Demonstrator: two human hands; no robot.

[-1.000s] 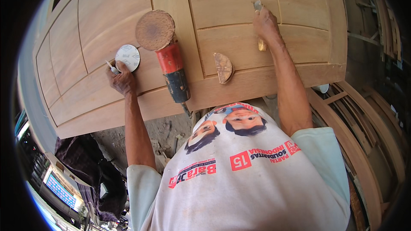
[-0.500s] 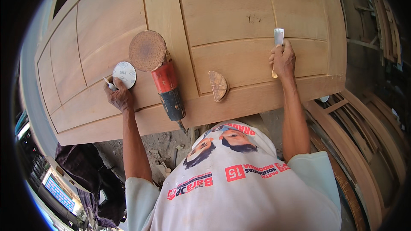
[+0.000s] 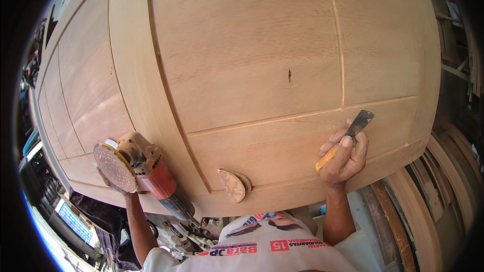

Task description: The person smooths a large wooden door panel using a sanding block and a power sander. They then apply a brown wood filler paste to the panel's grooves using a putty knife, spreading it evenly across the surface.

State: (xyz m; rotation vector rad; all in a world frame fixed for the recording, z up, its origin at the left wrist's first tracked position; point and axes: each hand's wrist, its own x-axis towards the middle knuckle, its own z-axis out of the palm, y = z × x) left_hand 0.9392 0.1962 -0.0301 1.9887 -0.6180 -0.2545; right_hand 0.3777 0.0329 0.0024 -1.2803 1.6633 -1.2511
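Observation:
My right hand (image 3: 345, 163) is closed around the wooden handle of a putty knife (image 3: 361, 122), over the right part of a panelled wooden door (image 3: 252, 85). Its dark flat blade points up and to the right. At the left, my left hand (image 3: 108, 183) is mostly hidden behind the round sanding disc (image 3: 115, 168) of a red and black angle grinder (image 3: 160, 180). Its fingers cannot be made out. A small white piece (image 3: 111, 143) shows past the disc's upper edge. Between my hands lies a folded, half-round brown sanding disc (image 3: 233, 185).
The door has grooved panels and a dark gouge (image 3: 290, 75) in its large middle panel. Long wooden frame pieces (image 3: 408, 211) stand at the lower right. Dark cloth (image 3: 103, 211) hangs at the lower left. Rubble lies on the ground below the door.
The view has shifted, with the door filling more of it. My right hand has turned, tilting the putty knife rightward. My left hand, earlier seen with a white disc and white nozzle, is now behind the grinder.

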